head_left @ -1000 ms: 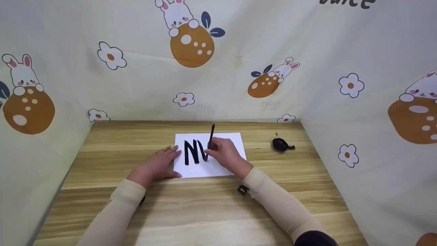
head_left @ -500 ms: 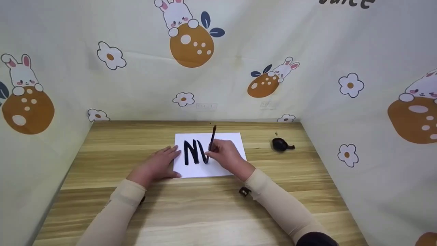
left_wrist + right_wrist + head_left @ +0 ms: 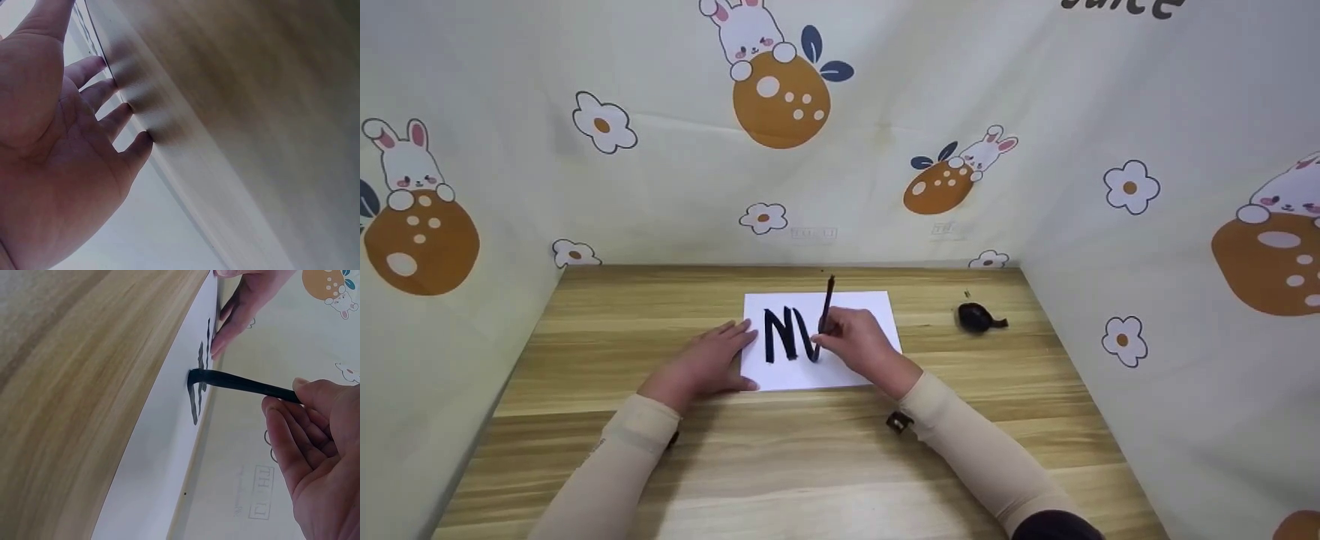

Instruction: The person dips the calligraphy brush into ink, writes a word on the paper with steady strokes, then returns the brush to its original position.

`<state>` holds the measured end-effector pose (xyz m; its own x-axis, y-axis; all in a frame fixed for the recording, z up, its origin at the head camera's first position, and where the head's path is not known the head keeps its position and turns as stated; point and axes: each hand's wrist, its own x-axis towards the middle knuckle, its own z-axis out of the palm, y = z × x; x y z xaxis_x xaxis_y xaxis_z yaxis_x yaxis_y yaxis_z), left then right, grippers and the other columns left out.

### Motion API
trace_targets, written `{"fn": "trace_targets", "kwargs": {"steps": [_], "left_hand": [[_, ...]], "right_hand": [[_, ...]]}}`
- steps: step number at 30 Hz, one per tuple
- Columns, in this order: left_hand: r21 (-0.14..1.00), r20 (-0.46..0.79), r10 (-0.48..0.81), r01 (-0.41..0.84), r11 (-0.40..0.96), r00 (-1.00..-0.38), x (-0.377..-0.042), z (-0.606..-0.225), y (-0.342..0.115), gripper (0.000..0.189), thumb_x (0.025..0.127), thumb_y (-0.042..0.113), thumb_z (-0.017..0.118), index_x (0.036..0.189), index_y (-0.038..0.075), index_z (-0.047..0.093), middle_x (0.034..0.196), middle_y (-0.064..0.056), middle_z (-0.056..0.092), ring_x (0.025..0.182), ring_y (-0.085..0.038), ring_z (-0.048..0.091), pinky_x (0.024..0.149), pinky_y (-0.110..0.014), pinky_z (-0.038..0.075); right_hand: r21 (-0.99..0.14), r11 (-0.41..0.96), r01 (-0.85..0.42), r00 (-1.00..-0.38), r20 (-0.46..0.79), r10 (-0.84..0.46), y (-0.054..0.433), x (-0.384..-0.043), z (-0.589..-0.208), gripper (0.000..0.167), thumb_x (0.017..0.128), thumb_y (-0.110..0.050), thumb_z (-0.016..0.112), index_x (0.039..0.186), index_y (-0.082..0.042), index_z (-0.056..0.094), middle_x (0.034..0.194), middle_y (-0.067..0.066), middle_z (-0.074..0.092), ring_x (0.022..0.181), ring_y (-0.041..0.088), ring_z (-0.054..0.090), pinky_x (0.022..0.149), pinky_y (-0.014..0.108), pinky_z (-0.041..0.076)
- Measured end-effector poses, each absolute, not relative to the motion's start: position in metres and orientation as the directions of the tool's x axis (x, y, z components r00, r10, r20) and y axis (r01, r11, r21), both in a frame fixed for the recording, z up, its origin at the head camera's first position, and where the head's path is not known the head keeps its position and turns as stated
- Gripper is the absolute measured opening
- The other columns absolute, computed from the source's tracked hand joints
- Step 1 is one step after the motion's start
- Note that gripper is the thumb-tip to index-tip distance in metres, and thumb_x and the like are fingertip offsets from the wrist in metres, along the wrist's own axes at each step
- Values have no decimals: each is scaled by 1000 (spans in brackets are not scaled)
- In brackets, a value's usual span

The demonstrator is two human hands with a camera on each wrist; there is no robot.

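A white sheet of paper [image 3: 840, 375] lies on the wooden table, bearing thick black strokes [image 3: 780, 334]: an N-like shape, then a slanting stroke. My left hand [image 3: 709, 361] rests at the sheet's left edge, fingers spread and fairly straight, as the left wrist view confirms with the palm [image 3: 73, 129]. With thumb and fingers, my right hand [image 3: 861, 343] pinches a slim dark ink brush [image 3: 828, 296], held nearly upright. In the right wrist view, the brush [image 3: 242, 382] has its bent tip on the paper [image 3: 152, 455], at the bottom of the latest stroke.
Right of the paper sits a small round black dish [image 3: 975, 319] with a short handle or spout. Pale cloth walls [image 3: 675, 180] printed with rabbits, oranges and flowers enclose the table [image 3: 780, 465] behind and on both sides.
The brush tip has moved slightly down and right, lengthening the slanting stroke's lower end. My right hand has shifted a little with it; the left hand stays put.
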<state>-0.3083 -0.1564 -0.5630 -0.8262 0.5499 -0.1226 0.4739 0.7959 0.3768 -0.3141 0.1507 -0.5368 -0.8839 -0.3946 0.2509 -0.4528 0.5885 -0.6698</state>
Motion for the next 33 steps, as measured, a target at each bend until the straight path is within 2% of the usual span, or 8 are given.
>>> {"fn": "trace_targets", "kwargs": {"steps": [12, 23, 33], "left_hand": [[385, -117, 548, 471, 794, -828, -308, -564, -158, 100, 94, 53, 87, 167, 0, 44, 177, -23, 34, 162, -52, 29, 127, -72, 27], [386, -141, 538, 454, 803, -831, -310, -566, -158, 102, 94, 56, 85, 170, 4, 42, 179, -20, 30, 164, -50, 25, 129, -71, 24], [388, -133, 546, 463, 797, -827, -309, -566, -157, 102, 94, 56, 85, 169, 2, 42, 178, -22, 31, 164, -51, 26, 129, -71, 24]], "right_hand": [[-654, 605, -453, -887, 264, -379, 153, -318, -535, 14, 99, -17, 86, 94, -12, 74, 84, -5, 74, 77, 7, 66, 70, 27, 58], [-713, 588, -382, -924, 269, -273, 152, -329, -539, 16, 99, -20, 87, 94, -12, 74, 82, -5, 72, 75, 9, 65, 67, 28, 57], [-740, 574, -351, -936, 268, -227, 149, -344, -540, 15, 99, -21, 86, 95, -10, 77, 81, -3, 73, 75, 11, 64, 66, 28, 55]]}}
